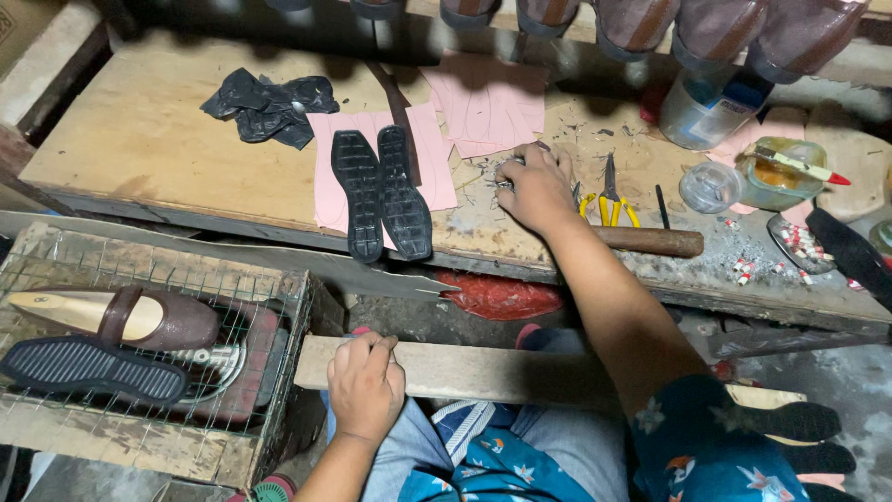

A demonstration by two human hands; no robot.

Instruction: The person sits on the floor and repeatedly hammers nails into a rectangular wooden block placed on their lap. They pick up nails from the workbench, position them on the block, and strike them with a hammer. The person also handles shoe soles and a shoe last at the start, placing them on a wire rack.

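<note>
My right hand (533,188) reaches onto the wooden workbench (149,139), its fingers pinched among small metal nails (478,197) scattered there. My left hand (365,383) rests on a wooden plank (483,372) lying across my lap, fingers curled over its edge. Two black shoe soles (381,193) lie side by side on pink paper sheets (432,158), left of my right hand. A hammer handle (650,242) and yellow-handled pliers (609,200) lie just right of that hand.
A wire crate (139,279) at left carries a brown shoe on a last (130,318) and a black sole (93,369). Black scraps (269,107), a glue jar with brush (776,172), a plastic bottle (706,107) and hanging shoes (715,28) surround the bench.
</note>
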